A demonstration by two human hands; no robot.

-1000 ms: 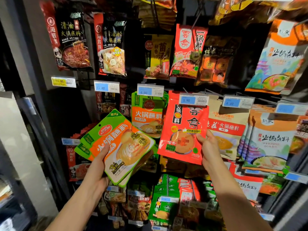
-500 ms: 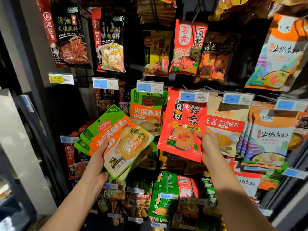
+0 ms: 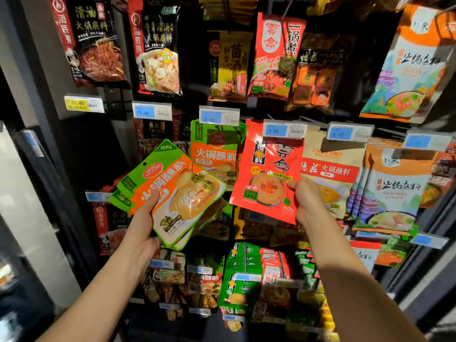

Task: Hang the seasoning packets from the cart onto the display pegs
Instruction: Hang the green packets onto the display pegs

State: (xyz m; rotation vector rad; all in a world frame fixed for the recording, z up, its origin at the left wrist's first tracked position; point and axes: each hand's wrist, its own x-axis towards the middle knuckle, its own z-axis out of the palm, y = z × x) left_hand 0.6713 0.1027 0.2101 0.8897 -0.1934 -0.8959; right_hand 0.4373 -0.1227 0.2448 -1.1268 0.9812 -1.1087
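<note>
While the right hand [image 3: 308, 201] pinches the lower right edge of a red packet [image 3: 269, 174], thumb on its face, the head view shows the packet's top tucked behind the 3.90 price tag [image 3: 283, 129]. Whether its hole has caught the peg cannot be told, and letting go too soon would likely drop it among the rows beneath. It hangs tilted, overlapping the beige packets [image 3: 330, 174] alongside, and a push at that angle could crease the top or miss the peg. The left hand [image 3: 145, 225] grips a fanned stack of green-and-orange packets [image 3: 177, 193], thumb across the front, in the air just left of their hanging twins [image 3: 214, 156] under the 6.00 price tag [image 3: 218, 116]. With one thumb clamping them, the rear ones may slide out. No cart is in view.
</note>
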